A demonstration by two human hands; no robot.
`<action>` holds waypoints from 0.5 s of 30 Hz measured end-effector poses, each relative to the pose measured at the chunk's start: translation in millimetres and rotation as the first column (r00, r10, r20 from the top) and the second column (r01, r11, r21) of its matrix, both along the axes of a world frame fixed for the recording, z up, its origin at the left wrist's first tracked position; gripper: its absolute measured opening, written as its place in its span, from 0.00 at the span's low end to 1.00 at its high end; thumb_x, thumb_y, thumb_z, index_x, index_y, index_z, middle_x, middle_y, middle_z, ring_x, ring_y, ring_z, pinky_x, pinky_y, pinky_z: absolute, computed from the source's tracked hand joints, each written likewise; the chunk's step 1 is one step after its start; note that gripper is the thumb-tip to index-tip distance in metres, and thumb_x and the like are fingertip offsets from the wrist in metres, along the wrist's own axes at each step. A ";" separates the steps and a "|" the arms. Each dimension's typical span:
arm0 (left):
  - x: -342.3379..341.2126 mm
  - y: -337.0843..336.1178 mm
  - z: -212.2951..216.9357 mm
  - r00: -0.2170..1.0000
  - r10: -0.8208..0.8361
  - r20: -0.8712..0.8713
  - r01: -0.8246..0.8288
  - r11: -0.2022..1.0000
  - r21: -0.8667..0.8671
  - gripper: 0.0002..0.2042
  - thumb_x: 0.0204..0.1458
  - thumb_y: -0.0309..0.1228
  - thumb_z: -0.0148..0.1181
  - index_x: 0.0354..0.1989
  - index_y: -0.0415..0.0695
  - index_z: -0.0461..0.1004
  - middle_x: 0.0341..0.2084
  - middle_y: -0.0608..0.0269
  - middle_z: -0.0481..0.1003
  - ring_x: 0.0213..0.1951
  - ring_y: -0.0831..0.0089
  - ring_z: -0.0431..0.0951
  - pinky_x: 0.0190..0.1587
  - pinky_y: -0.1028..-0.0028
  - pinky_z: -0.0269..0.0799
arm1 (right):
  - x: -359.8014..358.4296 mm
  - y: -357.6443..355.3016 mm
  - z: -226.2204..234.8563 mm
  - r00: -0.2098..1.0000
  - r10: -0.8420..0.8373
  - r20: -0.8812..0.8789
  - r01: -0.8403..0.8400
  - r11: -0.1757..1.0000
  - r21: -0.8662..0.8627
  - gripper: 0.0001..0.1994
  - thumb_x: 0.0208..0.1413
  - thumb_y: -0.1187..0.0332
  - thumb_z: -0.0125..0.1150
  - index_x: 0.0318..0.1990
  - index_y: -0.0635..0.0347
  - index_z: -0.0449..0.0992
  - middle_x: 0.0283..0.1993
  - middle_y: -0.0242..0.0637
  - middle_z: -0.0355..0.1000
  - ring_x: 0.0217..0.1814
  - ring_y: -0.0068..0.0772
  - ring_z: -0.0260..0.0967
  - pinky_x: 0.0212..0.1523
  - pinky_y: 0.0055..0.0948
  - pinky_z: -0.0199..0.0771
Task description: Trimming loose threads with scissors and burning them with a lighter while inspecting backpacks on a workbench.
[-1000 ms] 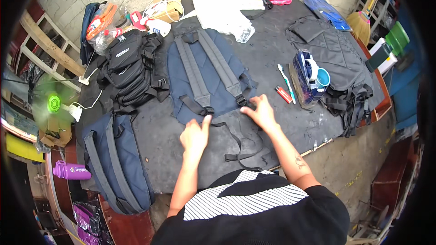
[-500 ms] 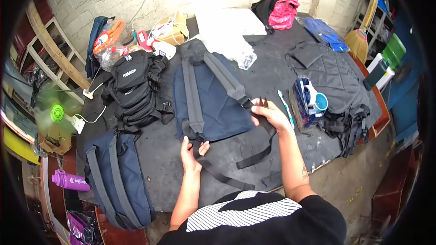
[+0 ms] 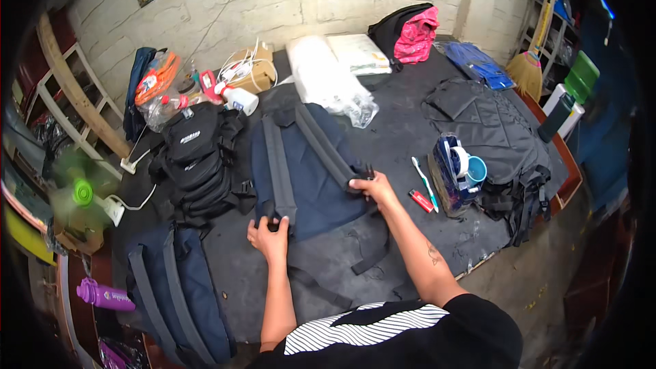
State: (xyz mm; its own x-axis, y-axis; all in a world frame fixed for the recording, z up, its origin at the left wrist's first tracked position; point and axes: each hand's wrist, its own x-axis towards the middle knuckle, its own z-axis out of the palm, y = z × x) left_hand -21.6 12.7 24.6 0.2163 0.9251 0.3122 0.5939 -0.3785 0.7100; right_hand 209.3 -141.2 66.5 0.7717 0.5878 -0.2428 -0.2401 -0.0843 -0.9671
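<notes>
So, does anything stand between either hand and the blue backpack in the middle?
Nothing visible does. The left hand is at the lower end of the left strap of the backpack; the right hand is at the right strap and also holds a dark pointed tool. The toothbrush lies off to the right.

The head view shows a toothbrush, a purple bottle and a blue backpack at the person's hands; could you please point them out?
Toothbrush (image 3: 426,187), head view: its handle.
Purple bottle (image 3: 109,297), head view: its body.
Blue backpack (image 3: 313,176), head view: middle of its back panel.
</notes>
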 end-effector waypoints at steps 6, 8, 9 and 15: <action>29.6 -12.9 38.3 0.639 0.056 0.768 0.512 0.714 -0.478 0.11 0.36 0.18 0.67 0.26 0.41 0.71 0.23 0.71 0.69 0.26 0.79 0.70 0.33 0.80 0.65 | -29.4 -9.6 60.9 0.909 -0.088 0.407 -0.037 0.956 0.290 0.18 0.41 0.75 0.69 0.42 0.64 0.71 0.33 0.25 0.69 0.31 0.12 0.62 0.31 0.16 0.62; 44.0 -13.3 35.3 0.637 -0.226 0.737 0.528 0.824 -0.204 0.09 0.38 0.19 0.66 0.29 0.39 0.73 0.31 0.67 0.72 0.35 0.75 0.71 0.40 0.76 0.66 | -19.6 -21.2 65.0 0.882 -0.215 0.418 0.055 0.930 0.363 0.17 0.43 0.75 0.68 0.42 0.63 0.71 0.32 0.24 0.68 0.31 0.12 0.61 0.32 0.14 0.62; 51.6 -5.1 37.2 0.644 -0.353 0.679 0.511 0.859 -0.039 0.09 0.41 0.20 0.64 0.31 0.38 0.73 0.32 0.68 0.72 0.35 0.76 0.71 0.41 0.77 0.65 | -11.7 -16.1 65.9 0.902 -0.293 0.316 0.087 0.842 0.533 0.16 0.44 0.75 0.68 0.41 0.62 0.70 0.32 0.23 0.68 0.31 0.11 0.62 0.31 0.13 0.61; 136.4 51.8 95.4 0.565 -0.339 0.752 0.784 0.506 -0.361 0.31 0.48 0.26 0.63 0.61 0.43 0.55 0.50 0.56 0.67 0.48 0.64 0.71 0.43 0.66 0.70 | 57.3 5.9 92.4 0.898 -0.403 0.177 0.317 0.871 0.374 0.17 0.46 0.63 0.68 0.41 0.59 0.71 0.28 0.25 0.68 0.22 0.14 0.60 0.20 0.16 0.59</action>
